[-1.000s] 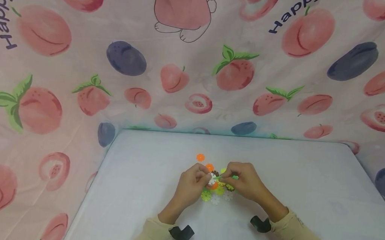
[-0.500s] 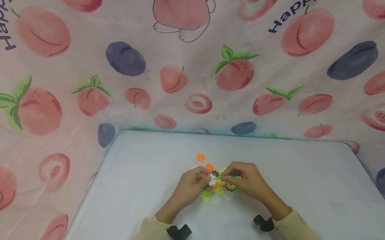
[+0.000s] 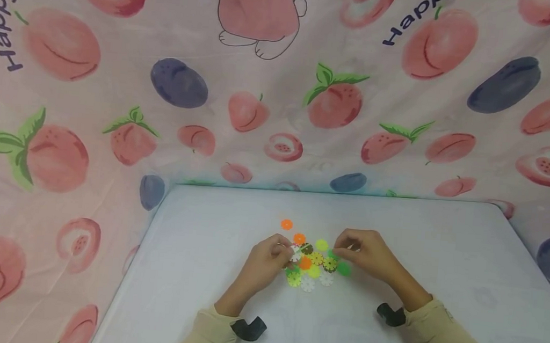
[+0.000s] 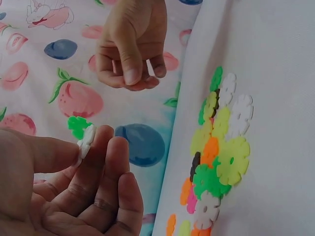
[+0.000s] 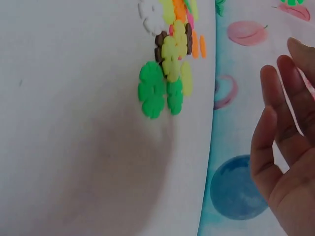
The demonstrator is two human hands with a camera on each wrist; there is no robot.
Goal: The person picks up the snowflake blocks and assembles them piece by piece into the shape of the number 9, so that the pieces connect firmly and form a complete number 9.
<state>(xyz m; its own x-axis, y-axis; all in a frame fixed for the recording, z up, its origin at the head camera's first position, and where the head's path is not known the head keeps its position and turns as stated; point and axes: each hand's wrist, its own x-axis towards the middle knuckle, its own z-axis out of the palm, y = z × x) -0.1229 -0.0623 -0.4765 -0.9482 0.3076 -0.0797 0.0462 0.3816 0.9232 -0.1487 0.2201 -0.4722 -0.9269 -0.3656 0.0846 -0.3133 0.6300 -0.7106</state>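
Observation:
My left hand [image 3: 263, 263] pinches a white notched plastic disc [image 4: 87, 140] between thumb and fingers. A green notched disc [image 4: 77, 127] is joined to it, sticking out past the fingertips. On the right, my right hand [image 3: 369, 255] hovers over the table, apart from the left. In the left wrist view it holds nothing, its fingers loosely bent. Beneath both hands lies a loose cluster of flower-shaped discs, among them a yellow disc [image 4: 233, 161], an orange disc [image 3: 305, 263] and a green disc [image 5: 151, 90].
The discs overlap in the middle of the white table [image 3: 192, 240]. An orange disc [image 3: 286, 224] lies at the cluster's far end. Behind the table hangs a fruit-printed cloth [image 3: 262, 84]. Black bands [image 3: 249, 329] are at both wrists.
My right hand has let go of the green disc and drawn back to the right. The left hand, still pinching the joined discs, has shifted slightly left.

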